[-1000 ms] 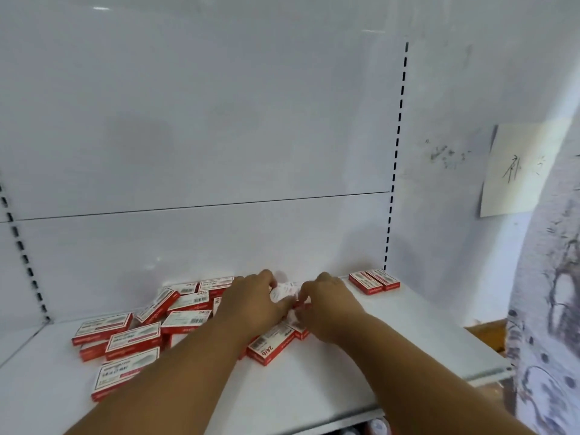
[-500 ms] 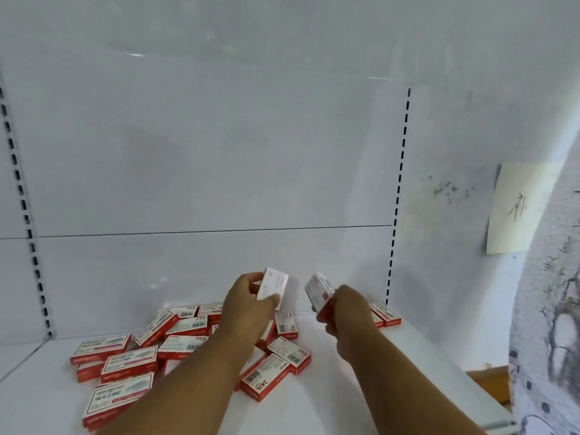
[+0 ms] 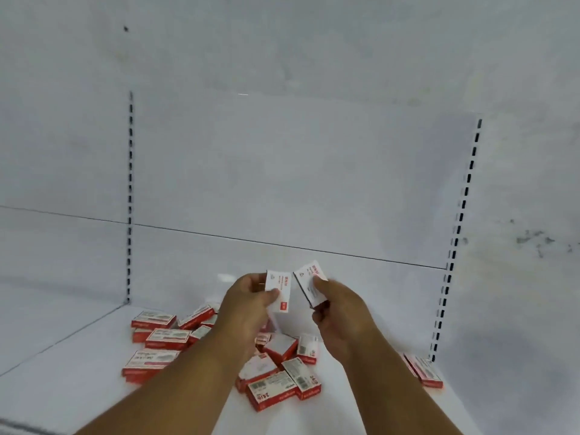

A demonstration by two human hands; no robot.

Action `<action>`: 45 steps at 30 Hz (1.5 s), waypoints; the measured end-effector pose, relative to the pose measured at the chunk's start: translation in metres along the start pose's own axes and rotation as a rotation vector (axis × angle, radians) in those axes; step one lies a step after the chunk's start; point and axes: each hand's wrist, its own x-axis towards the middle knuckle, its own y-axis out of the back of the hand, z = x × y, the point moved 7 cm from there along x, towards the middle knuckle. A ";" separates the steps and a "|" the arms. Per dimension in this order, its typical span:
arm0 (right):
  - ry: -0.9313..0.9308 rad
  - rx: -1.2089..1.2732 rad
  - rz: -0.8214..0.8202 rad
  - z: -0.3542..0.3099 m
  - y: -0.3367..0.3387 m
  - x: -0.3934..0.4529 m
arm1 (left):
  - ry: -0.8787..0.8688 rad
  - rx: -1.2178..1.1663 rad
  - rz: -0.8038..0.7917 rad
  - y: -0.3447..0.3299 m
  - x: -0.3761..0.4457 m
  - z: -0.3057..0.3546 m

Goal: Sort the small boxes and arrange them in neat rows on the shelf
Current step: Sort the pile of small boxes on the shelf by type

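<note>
My left hand (image 3: pixel 248 304) holds one small white and red box (image 3: pixel 280 291) upright above the shelf, pinched between thumb and fingers. Close beside it, my right hand (image 3: pixel 337 312) grips a second small box (image 3: pixel 309 282), tilted to the right. The two boxes nearly touch at their upper edges. Below my hands, a loose pile of several red and white boxes (image 3: pixel 276 379) lies scattered on the white shelf (image 3: pixel 78 372), more of them at the left (image 3: pixel 153 320). Two boxes (image 3: pixel 423 370) sit side by side at the shelf's back right corner.
A white back panel (image 3: pixel 282 183) rises behind the shelf, with slotted uprights at the left (image 3: pixel 130 199) and right (image 3: pixel 458 230). The wall at the right carries grey smudges (image 3: pixel 536 241). The shelf's front edge runs along the lower left.
Both hands lifted a box each out of the pile and raised them. The view has swung left and the boxes are now held closer together.
</note>
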 end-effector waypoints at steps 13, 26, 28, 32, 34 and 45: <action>0.137 -0.373 -0.125 0.058 -0.188 0.023 | -0.086 0.244 0.193 0.216 0.042 0.018; 0.038 -0.769 0.164 0.148 -0.293 0.086 | -0.067 1.001 -0.061 0.322 0.162 -0.024; 0.033 -0.960 0.209 0.152 -0.294 0.098 | -0.080 1.033 -0.091 0.321 0.176 -0.030; -0.043 -1.176 0.161 0.165 -0.297 0.115 | -0.091 1.094 -0.106 0.319 0.195 -0.040; -0.082 -1.313 0.160 0.172 -0.293 0.124 | -0.106 1.116 -0.125 0.317 0.202 -0.045; 0.022 -1.583 0.160 0.149 -0.296 0.124 | -0.452 1.093 -0.224 0.284 0.185 -0.022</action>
